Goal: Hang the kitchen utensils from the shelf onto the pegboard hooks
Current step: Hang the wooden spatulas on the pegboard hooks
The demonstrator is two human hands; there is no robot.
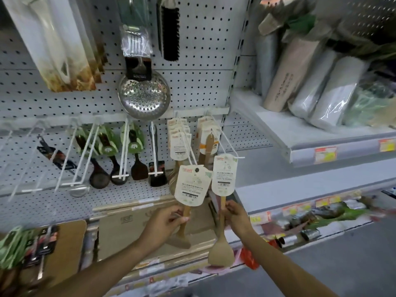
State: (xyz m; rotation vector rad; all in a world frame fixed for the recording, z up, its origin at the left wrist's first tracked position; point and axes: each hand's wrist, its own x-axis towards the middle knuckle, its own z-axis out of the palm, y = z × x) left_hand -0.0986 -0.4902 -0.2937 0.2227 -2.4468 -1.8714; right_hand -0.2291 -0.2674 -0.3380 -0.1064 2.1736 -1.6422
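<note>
Now each hand, left (166,219) and right (235,214), pinches a spatula (220,251) handle; at twelve o'clock, a card (224,174) could tear if tugged off-hook (230,152).

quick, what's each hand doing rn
Left hand: pinching the left wooden spatula by its handle.
Right hand: gripping the right wooden spatula.

Wrapped rolls (317,82) on right shelf (321,144); boards (120,230) below
</note>
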